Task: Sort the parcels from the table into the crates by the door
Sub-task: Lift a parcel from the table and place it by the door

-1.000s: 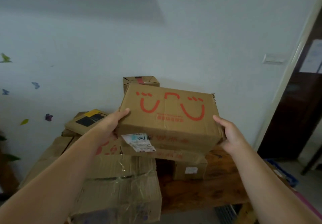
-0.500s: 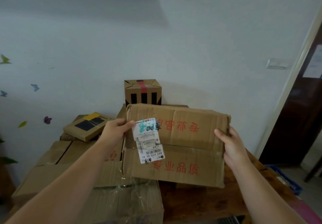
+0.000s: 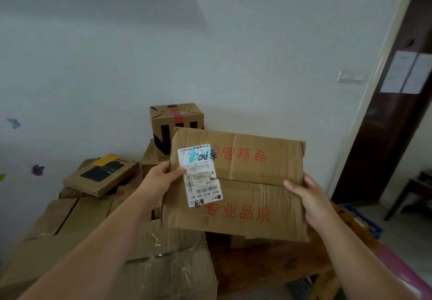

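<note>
Cardboard with red print fills my view: the parcel (image 3: 252, 208) is held up above the wooden table (image 3: 268, 267), a white shipping label (image 3: 201, 176) on its left part. My left hand (image 3: 161, 180) grips the left edge, thumb curled at the label's edge; my right hand (image 3: 308, 197) clasps the right edge, thumb on the front. Behind it stands a small box (image 3: 175, 119) with red tape; a blue crate (image 3: 369, 223) sits low beside the dark door (image 3: 397, 124)
</note>
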`<action>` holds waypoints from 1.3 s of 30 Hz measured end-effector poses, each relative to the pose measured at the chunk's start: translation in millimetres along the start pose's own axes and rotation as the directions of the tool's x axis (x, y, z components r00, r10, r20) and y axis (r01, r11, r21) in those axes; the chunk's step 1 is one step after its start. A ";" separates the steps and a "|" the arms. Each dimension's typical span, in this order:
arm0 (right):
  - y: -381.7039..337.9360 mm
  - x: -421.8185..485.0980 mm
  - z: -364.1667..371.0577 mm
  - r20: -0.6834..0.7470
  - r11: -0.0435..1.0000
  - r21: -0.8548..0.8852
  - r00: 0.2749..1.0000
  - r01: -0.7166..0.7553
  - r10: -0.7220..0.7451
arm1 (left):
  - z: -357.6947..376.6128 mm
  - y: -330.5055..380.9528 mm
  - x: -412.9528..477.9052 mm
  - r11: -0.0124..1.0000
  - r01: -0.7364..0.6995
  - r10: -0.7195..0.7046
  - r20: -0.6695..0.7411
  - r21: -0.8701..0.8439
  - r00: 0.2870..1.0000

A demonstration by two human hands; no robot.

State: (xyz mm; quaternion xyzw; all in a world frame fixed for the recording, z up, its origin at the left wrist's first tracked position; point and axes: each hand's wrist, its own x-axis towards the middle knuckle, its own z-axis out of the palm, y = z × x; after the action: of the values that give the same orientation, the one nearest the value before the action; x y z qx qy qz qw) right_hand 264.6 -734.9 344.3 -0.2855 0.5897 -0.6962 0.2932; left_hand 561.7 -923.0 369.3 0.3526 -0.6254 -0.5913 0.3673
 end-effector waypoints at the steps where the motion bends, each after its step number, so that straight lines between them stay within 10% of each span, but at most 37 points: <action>1: -0.1 -1.6 -2.7 -0.007 1.000 -0.004 1.000 -0.001 0.001 | 6.6 -1.5 3.2 1.000 0.004 -0.004 0.000 0.019 1.000; 10: -3.6 6.0 -69.7 -0.262 0.996 -0.091 0.965 0.007 -0.030 | 99.3 6.1 46.3 1.000 0.012 -0.013 0.075 0.022 0.997; 39: -20.9 302.7 -545.1 -0.405 0.960 -0.278 0.909 -0.020 -0.098 | 660.6 -42.5 269.6 0.989 0.127 -0.114 0.161 -0.077 0.980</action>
State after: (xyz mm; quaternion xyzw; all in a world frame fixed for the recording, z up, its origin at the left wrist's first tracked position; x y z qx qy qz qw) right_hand -343.4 -601.3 303.5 -0.1809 0.7240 -0.6575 0.1044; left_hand -146.8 -843.8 317.9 0.3259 -0.6034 -0.6650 0.2957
